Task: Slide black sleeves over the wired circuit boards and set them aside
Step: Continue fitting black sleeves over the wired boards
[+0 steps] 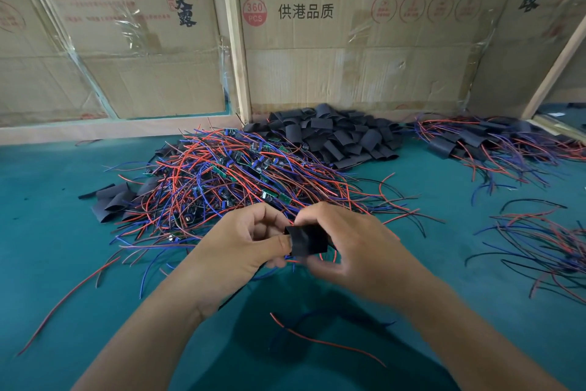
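Note:
Both my hands meet over the green table, holding one black sleeve [308, 241] between them. My left hand [244, 241] pinches its left edge with thumb and fingers. My right hand [345, 248] curls round its right side. The circuit board inside is hidden; red wires stick out just below the sleeve. A large heap of wired circuit boards [228, 175] with red, blue and black wires lies just beyond my hands. Behind it sits a pile of loose black sleeves [336, 137].
A stack of sleeved boards [475, 140] lies at the back right, and a loose bundle of wires [539, 248] at the right edge. A few flat sleeves [111, 200] lie left of the heap. Cardboard walls [348, 41] close off the back of the green table [63, 263].

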Demonstrator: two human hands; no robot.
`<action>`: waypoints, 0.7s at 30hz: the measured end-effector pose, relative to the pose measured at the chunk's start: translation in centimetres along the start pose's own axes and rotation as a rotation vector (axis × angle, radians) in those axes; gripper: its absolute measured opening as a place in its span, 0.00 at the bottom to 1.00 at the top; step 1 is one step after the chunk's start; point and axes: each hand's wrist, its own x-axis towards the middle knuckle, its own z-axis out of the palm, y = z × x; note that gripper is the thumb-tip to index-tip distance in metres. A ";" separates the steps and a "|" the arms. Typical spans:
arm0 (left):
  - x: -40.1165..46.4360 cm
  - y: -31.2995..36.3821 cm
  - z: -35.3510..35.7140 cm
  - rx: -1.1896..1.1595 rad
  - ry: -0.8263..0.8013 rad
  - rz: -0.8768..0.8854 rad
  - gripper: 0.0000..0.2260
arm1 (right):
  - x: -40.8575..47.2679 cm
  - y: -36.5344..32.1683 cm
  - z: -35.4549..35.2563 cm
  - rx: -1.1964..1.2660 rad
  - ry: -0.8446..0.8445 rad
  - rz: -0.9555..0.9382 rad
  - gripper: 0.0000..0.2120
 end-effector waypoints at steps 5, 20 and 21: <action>-0.1 0.3 -0.6 -0.276 -0.108 -0.062 0.14 | 0.1 0.1 0.0 -0.040 0.108 -0.033 0.12; 0.6 0.2 -0.3 -0.291 0.170 -0.004 0.06 | 2.9 18.1 -15.8 -0.642 0.084 0.467 0.12; 0.5 0.3 -0.4 -0.292 0.167 0.007 0.06 | 3.6 19.5 -16.9 -0.682 0.123 0.502 0.13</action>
